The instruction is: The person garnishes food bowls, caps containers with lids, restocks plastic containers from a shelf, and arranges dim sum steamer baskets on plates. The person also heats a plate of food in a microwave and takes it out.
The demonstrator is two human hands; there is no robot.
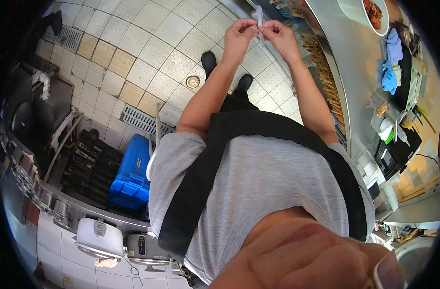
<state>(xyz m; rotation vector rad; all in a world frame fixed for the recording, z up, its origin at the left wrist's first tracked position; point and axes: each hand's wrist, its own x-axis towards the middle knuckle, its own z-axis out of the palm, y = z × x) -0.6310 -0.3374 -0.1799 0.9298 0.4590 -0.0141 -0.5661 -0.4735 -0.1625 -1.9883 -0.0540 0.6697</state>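
Both hands are raised together at the top of the head view, over the floor beside the steel counter. My left hand (240, 39) pinches a thin, whitish, translucent strip (261, 17) between thumb and fingertips. From the other side my right hand (278, 38) grips the same strip, its fingertips close to those of the left. The strip looks like plastic seen edge-on, and its exact kind does not show. Part of it is hidden behind the fingers.
Skewered food (321, 67) lies in rows along the counter (335, 48) at right. A white container (357, 12) with reddish food stands there, with blue cloths (389, 74) beyond. A blue case (132, 178), a floor drain grate (143, 120) and rice cookers (99, 236) are at left.
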